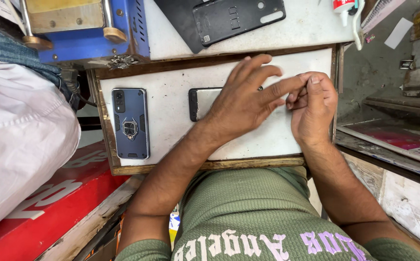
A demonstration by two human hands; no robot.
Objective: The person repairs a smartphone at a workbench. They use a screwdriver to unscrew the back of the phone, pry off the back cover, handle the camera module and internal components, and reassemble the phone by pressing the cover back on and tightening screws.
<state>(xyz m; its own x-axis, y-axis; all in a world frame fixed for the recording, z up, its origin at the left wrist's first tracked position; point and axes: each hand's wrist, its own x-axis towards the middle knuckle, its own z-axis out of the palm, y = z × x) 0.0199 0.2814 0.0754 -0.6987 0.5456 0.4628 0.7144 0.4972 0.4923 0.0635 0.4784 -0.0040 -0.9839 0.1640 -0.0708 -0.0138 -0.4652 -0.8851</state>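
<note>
A smartphone [201,102] lies screen up on a white work board [171,130] with a wooden frame. My left hand [246,99] rests flat over most of the phone, fingers spread and pointing right. My right hand [312,108] is at the phone's right end, its fingers curled and pinched against the left fingertips; what it pinches is hidden. To the left on the board lies a dark blue phone case [130,123] with a ring holder, back side up.
A blue and wooden machine [86,29] stands at the back left. A black phone back cover [239,18] lies on a white surface behind the board. White cloth [21,140] bulges at the left, a red panel [50,208] below it.
</note>
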